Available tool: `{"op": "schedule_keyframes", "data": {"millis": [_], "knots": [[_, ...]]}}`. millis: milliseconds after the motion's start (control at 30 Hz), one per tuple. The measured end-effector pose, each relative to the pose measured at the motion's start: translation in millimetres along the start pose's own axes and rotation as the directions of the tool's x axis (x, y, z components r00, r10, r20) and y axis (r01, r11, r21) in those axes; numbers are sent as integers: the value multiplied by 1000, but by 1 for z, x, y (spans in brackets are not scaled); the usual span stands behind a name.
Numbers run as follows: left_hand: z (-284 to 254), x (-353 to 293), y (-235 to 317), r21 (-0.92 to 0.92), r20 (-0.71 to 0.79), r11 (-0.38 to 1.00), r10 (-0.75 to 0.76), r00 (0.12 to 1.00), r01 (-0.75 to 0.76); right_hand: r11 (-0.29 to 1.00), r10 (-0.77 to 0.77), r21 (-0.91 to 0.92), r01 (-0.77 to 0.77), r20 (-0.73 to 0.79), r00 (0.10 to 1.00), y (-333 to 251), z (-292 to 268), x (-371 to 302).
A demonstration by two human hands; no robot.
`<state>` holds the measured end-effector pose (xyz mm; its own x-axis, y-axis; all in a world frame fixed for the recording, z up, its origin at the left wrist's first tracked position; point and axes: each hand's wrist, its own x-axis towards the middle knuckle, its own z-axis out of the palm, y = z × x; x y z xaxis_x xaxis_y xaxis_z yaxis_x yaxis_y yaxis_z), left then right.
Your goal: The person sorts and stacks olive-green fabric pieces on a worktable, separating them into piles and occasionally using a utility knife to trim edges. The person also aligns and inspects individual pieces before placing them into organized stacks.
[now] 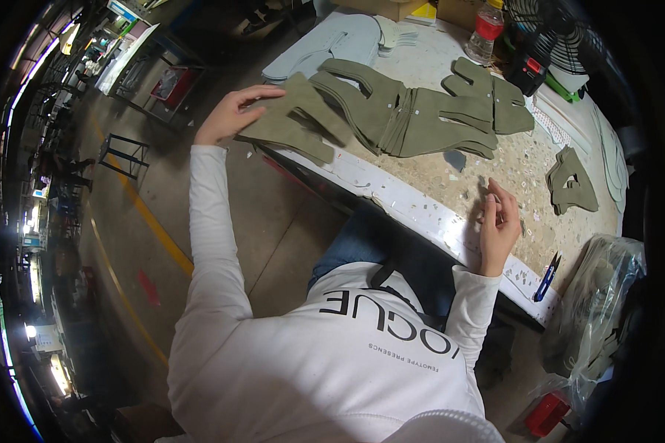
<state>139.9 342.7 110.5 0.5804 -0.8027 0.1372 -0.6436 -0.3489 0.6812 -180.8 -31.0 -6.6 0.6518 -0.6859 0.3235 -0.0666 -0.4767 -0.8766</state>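
At the table's left corner, my left hand (pixel 233 114) has its thumb and fingers on an olive cut piece (pixel 284 118) with a slot in it. Part of that piece reaches past the table edge, and its right end is slightly blurred. Right beside it, overlapping stacks of similar olive pieces (pixel 440 136) lie across the table. My right hand (pixel 500 225) is over the near part of the table, fingers curled toward the thumb. Something small and dark shows at its fingertips, too small to name.
Small scraps litter the table (pixel 421 181). A blue-handled thread snipper (pixel 547 277) lies by the right front edge, below another olive stack (pixel 571 183). Pale grey pieces (pixel 325 44), a bottle of red liquid (pixel 486 29) and a fan (pixel 558 29) are at the back. A plastic-wrapped bundle (pixel 598 295) is at right.
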Motion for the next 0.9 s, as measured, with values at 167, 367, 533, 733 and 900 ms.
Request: {"op": "schedule_keyframes", "data": {"millis": [167,367,533,733,900], "knots": [[-1,-12,-85,-222,34,893,-395,918,393,1000,-16,-17,16,9,1000,-4,1,-1],[6,-23,-86,258,-212,915,-259,942,309,995,18,-97,-12,62,998,-28,-5,-2],[52,10,-13,575,-459,803,161,874,154,967,-173,-141,214,258,951,-59,-4,26],[138,52,54,339,-95,880,385,918,-334,697,-524,-166,698,546,653,-60,58,73],[144,59,53,97,-72,968,240,968,-233,801,-482,-9,598,581,655,-42,82,88]]}}
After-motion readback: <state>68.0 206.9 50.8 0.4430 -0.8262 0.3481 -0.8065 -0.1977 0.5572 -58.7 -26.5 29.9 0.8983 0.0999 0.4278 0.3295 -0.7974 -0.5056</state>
